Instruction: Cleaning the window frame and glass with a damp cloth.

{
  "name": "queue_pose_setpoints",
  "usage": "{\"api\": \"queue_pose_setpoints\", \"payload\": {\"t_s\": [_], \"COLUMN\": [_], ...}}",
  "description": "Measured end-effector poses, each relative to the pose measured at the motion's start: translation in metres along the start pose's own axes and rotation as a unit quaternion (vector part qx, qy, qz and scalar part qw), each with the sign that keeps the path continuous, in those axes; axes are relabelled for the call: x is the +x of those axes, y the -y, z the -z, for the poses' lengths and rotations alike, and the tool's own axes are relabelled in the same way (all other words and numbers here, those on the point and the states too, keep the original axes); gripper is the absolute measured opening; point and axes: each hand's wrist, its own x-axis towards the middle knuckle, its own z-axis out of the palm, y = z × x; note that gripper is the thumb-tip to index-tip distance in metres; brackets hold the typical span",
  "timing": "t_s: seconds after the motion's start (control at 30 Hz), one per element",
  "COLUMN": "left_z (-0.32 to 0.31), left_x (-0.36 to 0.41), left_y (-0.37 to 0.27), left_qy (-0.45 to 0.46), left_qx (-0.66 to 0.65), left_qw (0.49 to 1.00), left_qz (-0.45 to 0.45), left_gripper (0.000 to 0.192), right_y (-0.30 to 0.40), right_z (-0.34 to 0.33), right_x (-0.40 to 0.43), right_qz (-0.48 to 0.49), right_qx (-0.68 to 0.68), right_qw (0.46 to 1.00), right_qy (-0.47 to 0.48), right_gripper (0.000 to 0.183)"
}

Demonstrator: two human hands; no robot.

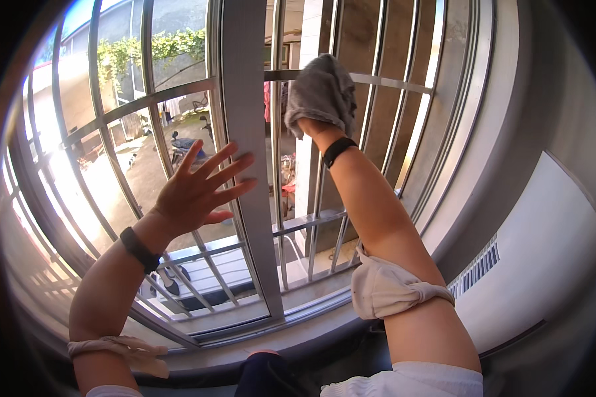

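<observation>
My right hand (314, 126) is almost wholly hidden by a grey cloth (322, 89), which drapes over it down to the wrist. I hold the cloth up in the right half of a sliding window, against or just before the metal bars (377, 54); contact cannot be told. Level with the window's middle upright frame (246, 99), my left hand (193, 191) has its fingers spread and holds nothing. Its fingertips overlap that frame in view, and whether they touch it is unclear. Both wrists wear black bands, and a light cloth band (397, 290) rings my right arm.
Below runs the window sill (258, 342) with its sliding track (238, 330). A white panelled unit (531, 248) with a slotted vent stands close at right. Beyond the bars lie dark shoes (170, 283) on a white slatted surface, and a scooter (186, 145) in a yard.
</observation>
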Motion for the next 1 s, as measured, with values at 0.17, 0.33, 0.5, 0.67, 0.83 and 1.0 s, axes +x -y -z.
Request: {"api": "queue_pose_setpoints", "payload": {"t_s": [0.17, 0.33, 0.5, 0.67, 0.83, 1.0], "left_z": [-0.005, -0.005, -0.002, -0.009, -0.001, 0.009], "left_x": [0.003, 0.006, 0.003, -0.009, -0.025, -0.064], "left_y": [0.000, 0.000, 0.004, 0.006, 0.011, 0.028], "left_qy": [-0.007, -0.044, -0.035, -0.066, -0.075, -0.078], "left_qx": [0.007, 0.026, 0.030, 0.019, 0.004, -0.029], "left_qw": [1.000, 0.999, 0.999, 0.998, 0.997, 0.996], "left_qz": [-0.002, -0.008, -0.016, -0.008, -0.004, 0.020], "left_gripper": [0.098, 0.103, 0.094, 0.089, 0.075, 0.068], "right_y": [-0.034, 0.026, 0.054, 0.078, 0.092, 0.118], "right_z": [0.040, 0.085, 0.021, 0.049, 0.071, 0.081], "right_x": [0.000, -0.011, -0.034, -0.035, -0.031, -0.023], "right_qz": [0.041, -0.001, 0.112, 0.084, 0.048, 0.008], "right_qx": [-0.356, -0.296, -0.040, -0.041, -0.039, 0.011], "right_qw": [0.934, 0.952, 0.983, 0.995, 0.998, 1.000], "right_qy": [-0.012, 0.075, -0.140, -0.042, -0.003, 0.025], "right_gripper": [0.033, 0.040, 0.053, 0.049, 0.046, 0.043]}}
